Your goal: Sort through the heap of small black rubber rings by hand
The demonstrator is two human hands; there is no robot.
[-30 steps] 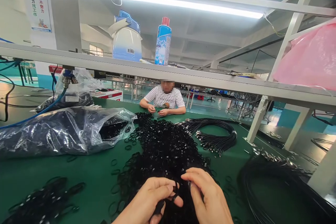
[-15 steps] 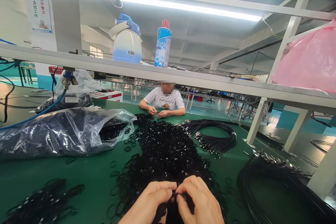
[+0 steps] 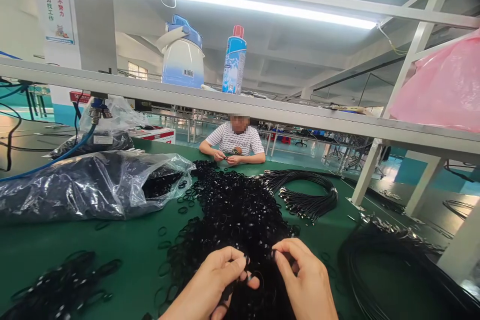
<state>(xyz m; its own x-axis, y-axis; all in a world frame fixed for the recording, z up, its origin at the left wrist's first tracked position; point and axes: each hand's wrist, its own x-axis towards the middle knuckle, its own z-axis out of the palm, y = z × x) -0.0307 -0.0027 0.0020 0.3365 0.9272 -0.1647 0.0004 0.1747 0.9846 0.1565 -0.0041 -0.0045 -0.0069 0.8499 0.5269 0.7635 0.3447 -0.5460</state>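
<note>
My left hand (image 3: 221, 275) is over the near end of a large heap of thin black rings (image 3: 238, 205). Its thumb and forefinger pinch a black ring, mostly hidden by the fingers, and more dark loops show under the palm. To its right, my right hand (image 3: 305, 277) is closed with thumb and fingertips together on a small black ring (image 3: 274, 255). The two hands are apart, with dark rings between them. A smaller cluster of black rings (image 3: 60, 285) lies at the near left of the green tabletop (image 3: 131, 245).
A clear plastic bag (image 3: 101, 190) of black rings lies at left. Coiled black cables (image 3: 311, 185) lie beyond, with a bigger cable bundle (image 3: 356, 265) at right. A shelf (image 3: 262, 107) crosses overhead, carrying a jug (image 3: 182, 57) and spray can (image 3: 234, 62). A co-worker (image 3: 240, 142) sits opposite.
My hands, close together at one black piece before, have parted. The right hand has moved right, and the left hand's lower fingers now show. The camera view has shifted slightly.
</note>
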